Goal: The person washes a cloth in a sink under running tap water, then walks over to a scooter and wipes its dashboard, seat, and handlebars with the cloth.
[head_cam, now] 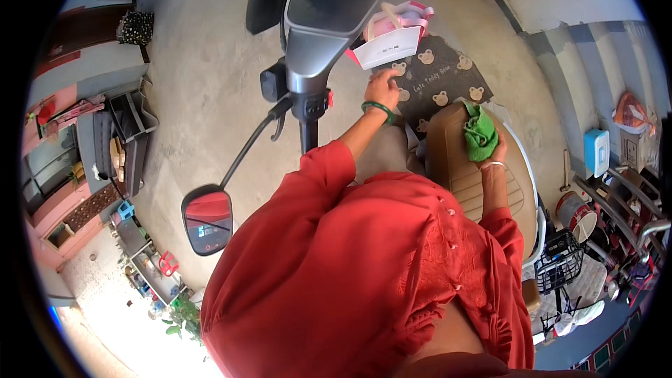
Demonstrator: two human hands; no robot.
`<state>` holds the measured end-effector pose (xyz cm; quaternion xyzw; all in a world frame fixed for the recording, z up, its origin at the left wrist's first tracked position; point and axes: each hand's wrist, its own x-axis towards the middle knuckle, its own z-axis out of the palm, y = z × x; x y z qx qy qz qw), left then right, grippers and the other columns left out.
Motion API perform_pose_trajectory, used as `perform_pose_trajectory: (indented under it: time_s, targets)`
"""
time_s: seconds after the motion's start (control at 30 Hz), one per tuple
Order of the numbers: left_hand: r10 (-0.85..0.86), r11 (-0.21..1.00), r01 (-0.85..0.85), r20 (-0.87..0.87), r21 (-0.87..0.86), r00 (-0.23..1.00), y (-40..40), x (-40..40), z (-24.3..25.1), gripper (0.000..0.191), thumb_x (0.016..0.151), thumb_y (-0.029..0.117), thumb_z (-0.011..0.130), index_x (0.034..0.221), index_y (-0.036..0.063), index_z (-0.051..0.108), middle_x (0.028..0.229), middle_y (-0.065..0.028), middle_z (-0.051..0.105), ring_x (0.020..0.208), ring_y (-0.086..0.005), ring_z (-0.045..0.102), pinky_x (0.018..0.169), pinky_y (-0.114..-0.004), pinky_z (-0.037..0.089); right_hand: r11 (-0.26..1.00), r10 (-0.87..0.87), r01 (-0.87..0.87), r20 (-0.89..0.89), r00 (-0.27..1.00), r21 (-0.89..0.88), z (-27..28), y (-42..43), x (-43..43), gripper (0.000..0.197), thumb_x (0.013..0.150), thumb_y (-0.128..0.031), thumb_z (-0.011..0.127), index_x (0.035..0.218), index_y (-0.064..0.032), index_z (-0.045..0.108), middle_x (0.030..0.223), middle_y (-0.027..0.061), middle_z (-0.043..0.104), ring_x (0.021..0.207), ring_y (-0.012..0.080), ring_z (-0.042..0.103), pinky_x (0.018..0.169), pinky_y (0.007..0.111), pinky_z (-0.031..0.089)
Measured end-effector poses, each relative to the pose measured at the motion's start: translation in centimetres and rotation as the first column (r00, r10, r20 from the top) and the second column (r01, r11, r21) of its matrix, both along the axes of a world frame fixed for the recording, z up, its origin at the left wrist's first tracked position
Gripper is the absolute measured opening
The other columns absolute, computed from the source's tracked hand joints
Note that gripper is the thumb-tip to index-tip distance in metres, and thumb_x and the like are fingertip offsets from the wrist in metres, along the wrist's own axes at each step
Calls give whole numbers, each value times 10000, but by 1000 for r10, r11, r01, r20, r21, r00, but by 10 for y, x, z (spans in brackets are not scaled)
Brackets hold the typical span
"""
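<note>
My right hand (496, 149) holds a crumpled green cloth (479, 134) against the tan seat (446, 155) of a scooter. The seat has stitched ribs, and the palm is partly hidden behind the cloth. My left hand (382, 92), with a dark green bangle at the wrist, hovers with nothing in it and the fingers slightly curled and apart. It is left of the seat, in front of a dark mat (433, 71) with bear faces and writing. Further left rises the scooter's grey handlebar housing (315, 52), with a switch block (315, 107) below it.
A white and pink gift bag (391, 48) stands at the mat's far end. A scooter mirror (208, 220) juts out at left. To the right are a black wire basket (559, 262), a paint bucket (576, 215), a blue box (597, 152) and metal rails (614, 202).
</note>
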<state>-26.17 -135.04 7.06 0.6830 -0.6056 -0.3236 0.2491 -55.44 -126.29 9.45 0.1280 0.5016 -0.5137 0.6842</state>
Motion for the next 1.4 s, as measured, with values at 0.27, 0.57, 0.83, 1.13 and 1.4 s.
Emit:
perform_pose_trajectory:
  time_s: [0.27,0.57,0.83,1.13,1.4]
  targets:
    - [375,925,-328,317,-192,871,-85,33,-50,417,675,0,496,1070,116,559,1033,-140,587,996,-307,527,918,-403,375,998,9,-8,-13,1000,64,-6,5,-1,415,854,-336,393,1092,-25,529,951,129,617,799,263,620,673,357,530]
    - [117,976,-45,339,-211,934,-70,45,-83,153,667,83,582,798,133,642,819,-61,629,824,-257,579,800,-379,422,994,18,-16,-14,1000,109,0,0,-5,416,854,-344,402,1084,-24,536,954,121,620,811,262,616,701,366,524]
    - [109,990,-84,234,-113,966,-64,18,-80,219,649,78,578,841,152,654,842,-40,627,827,-249,577,733,-367,453,988,21,-14,-49,999,153,11,-11,8,407,858,-335,392,1072,-25,545,951,115,623,821,269,611,731,379,512]
    - [254,946,-266,86,185,963,-72,3,-117,246,752,94,535,973,120,640,959,-72,636,833,-264,608,755,-360,476,988,87,-81,-38,996,131,5,-4,3,430,853,-345,386,1100,-26,536,990,122,612,867,298,596,769,416,495]
    - [504,771,-121,-484,625,716,-127,20,-114,275,803,129,533,1066,55,573,1040,-115,598,883,-268,597,793,-352,491,987,63,-53,-63,996,149,9,-10,4,437,847,-354,394,1083,-15,532,974,135,611,851,284,602,756,395,502]
